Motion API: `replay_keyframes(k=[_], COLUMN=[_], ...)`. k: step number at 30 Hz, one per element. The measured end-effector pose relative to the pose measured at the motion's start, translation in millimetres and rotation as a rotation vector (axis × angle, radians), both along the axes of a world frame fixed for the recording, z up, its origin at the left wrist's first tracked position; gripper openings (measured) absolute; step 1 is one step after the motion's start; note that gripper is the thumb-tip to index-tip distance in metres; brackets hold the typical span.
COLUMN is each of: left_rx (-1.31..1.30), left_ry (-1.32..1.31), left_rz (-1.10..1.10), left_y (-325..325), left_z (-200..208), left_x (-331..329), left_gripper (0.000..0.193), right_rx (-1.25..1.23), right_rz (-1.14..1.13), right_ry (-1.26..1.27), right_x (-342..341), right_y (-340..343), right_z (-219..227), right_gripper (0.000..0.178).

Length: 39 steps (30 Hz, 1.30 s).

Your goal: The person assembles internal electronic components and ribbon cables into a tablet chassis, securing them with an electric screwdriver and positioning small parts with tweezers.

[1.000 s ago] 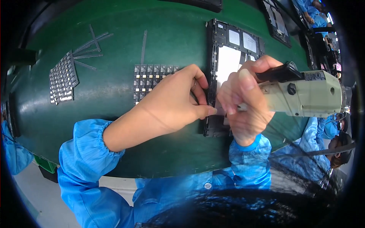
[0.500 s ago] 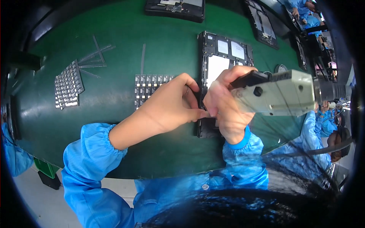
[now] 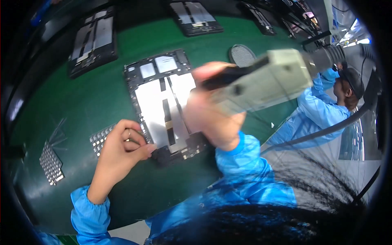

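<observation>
Smooth green tabletop (image 3: 96, 104): right hand (image 3: 212, 112) grips boxy tool (image 3: 271, 81); left hand (image 3: 120, 153) curls at flat device (image 3: 151, 108), hold unclear.

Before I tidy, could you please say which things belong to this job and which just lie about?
In use, apparently:
- pale tool, in right hand
- opened device beside left hand
- rightmost parts sheet, perhaps

Seemingly lying about:
- leftmost parts sheet
- three other devices
- round meshed object
</observation>
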<state>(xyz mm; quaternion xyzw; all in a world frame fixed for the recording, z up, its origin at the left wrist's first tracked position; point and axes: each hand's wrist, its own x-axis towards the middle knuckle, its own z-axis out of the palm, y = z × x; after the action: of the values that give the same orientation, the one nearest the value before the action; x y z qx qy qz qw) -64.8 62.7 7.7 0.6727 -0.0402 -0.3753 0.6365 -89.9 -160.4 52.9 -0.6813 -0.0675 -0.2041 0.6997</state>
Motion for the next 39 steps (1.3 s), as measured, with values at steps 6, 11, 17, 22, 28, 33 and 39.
replay_keyframes(k=[6, 11, 17, 22, 28, 33, 39], left_rx=[0.035, 0.01, -0.001, -0.002, -0.044, -0.007, -0.067], left_ry=[0.037, 0.044, 0.102, 0.163, 0.173, 0.155, 0.173], left_rz=[0.034, 0.083, 0.126, 0.166, 0.179, 0.155, 0.138], left_y=[-10.6, -5.0, -11.7, -17.5, -15.1, -15.1, -8.9], left_z=[7.6, -2.5, 4.6, 13.9, 12.0, 12.5, 9.1], left_x=[2.7, 0.3, 1.1, 1.6, -0.2, -0.1, 3.7], left_gripper=[0.049, 0.052, 0.051, 0.05, 0.051, 0.051, 0.052], right_rx=[0.305, 0.191, 0.167, 0.173, 0.165, 0.144, 0.177], right_rz=[-0.264, -0.34, -0.329, -0.329, -0.326, -0.32, -0.25], right_ry=[-0.257, -0.169, -0.07, -0.041, -0.028, -0.017, 0.013], right_x=[0.4, 8.1, 15.5, 17.6, 17.0, 14.9, 11.7], right_y=[-122.8, -124.3, -120.4, -121.6, -120.0, -119.2, -120.3], right_z=[-20.7, -32.6, -32.0, -32.6, -32.0, -33.3, -31.1], right_gripper=[0.034, 0.038, 0.037, 0.037, 0.037, 0.037, 0.026])
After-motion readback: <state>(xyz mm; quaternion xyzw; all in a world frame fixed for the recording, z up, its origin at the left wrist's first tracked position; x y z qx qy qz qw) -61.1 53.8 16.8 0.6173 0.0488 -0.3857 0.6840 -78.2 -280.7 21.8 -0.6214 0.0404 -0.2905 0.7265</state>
